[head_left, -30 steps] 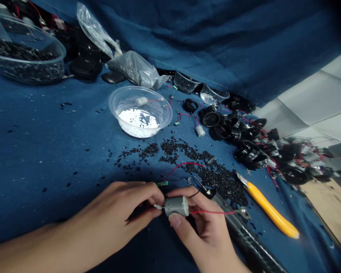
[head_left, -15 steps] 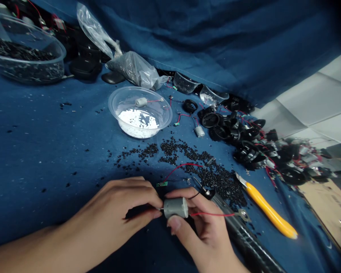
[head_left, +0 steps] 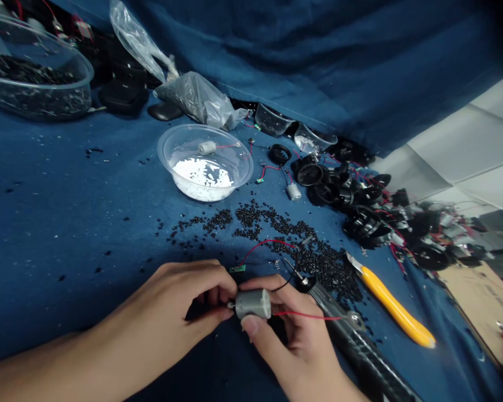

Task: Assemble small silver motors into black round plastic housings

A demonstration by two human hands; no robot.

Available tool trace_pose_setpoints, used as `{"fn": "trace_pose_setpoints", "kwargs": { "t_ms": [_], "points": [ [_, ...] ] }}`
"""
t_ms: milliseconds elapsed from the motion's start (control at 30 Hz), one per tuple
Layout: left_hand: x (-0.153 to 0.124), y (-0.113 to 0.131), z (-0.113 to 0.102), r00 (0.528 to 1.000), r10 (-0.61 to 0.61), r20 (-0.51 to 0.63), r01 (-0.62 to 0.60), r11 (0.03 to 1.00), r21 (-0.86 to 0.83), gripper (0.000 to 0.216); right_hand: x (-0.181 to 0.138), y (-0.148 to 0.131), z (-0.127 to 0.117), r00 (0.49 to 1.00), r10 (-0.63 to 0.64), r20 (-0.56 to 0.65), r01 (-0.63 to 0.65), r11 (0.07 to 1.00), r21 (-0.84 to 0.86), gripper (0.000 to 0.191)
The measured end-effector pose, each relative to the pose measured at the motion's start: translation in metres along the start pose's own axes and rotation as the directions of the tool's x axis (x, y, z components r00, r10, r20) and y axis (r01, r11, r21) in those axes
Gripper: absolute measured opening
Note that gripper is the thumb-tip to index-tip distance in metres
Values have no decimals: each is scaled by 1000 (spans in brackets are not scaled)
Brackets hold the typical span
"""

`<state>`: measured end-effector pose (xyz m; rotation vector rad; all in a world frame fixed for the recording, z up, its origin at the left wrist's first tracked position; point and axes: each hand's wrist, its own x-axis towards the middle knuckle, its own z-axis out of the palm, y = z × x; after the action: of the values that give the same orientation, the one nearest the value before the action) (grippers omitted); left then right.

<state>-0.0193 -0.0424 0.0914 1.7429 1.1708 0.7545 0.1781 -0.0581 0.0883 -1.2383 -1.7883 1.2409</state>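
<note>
Together, the left hand (head_left: 167, 304) and right hand (head_left: 293, 329) hold a small silver DC motor (head_left: 252, 304) up off the blue-clothed table (head_left: 67, 223). The right hand wraps the motor's can in a narrow grip, with the thumb below and the fingers over the top. The left hand closes in a tight pinch at the shaft end, where a tiny white tip (head_left: 231, 305) shows; what its fingertips hold there is partly hidden.

A red wire (head_left: 305, 316) runs right from the motor to a small metal terminal (head_left: 354, 320), and a black wire (head_left: 285, 285) arcs just above it. Just beyond the motor lies a small green circuit board (head_left: 237, 268), with a red wire loop (head_left: 264, 243) leading from it. Black plastic pellets (head_left: 305, 251) are scattered beyond and to the right of the motor, and a ribbed black tool handle (head_left: 360, 346) lies just right of it. Farther right is a yellow-handled cutter (head_left: 396, 307). Well beyond the motor stands a clear bowl (head_left: 204, 162) of white pellets.

The step in hand looks like close work at the motor's shaft end. Any further move there calls for both hands keeping the motor steady, with the wires kept free.
</note>
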Motion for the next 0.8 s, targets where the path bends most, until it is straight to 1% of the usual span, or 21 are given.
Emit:
{"fn": "trace_pose_setpoints", "kwargs": {
  "t_ms": [133,233,333,433,567,733,800],
  "points": [
    [-1,2,-1,999,-32,-21,32,999,28,20,0,-1,-1,1000,-2,16,3,999,-45,14],
    [-2,3,-1,999,-35,9,34,998,44,22,-1,-2,-1,999,-39,21,41,994,-101,16],
    [-2,2,0,999,-6,42,4,998,60,23,0,-5,-1,996,-71,49,77,989,-125,16],
    [-3,1,1,997,31,66,-37,996,87,24,1,-8,-1,994,-72,80,84,985,-153,15],
    [-5,-1,2,996,31,89,-40,994,100,27,0,-8,-1,993,-77,87,92,977,-193,13],
    [-6,-4,2,994,54,93,-65,991,117,40,-2,-6,-3,993,-93,69,108,956,-271,15],
    [-5,-4,3,994,52,99,-63,992,109,41,-1,-7,-3,992,-109,65,123,951,-284,15]
  ]
}}
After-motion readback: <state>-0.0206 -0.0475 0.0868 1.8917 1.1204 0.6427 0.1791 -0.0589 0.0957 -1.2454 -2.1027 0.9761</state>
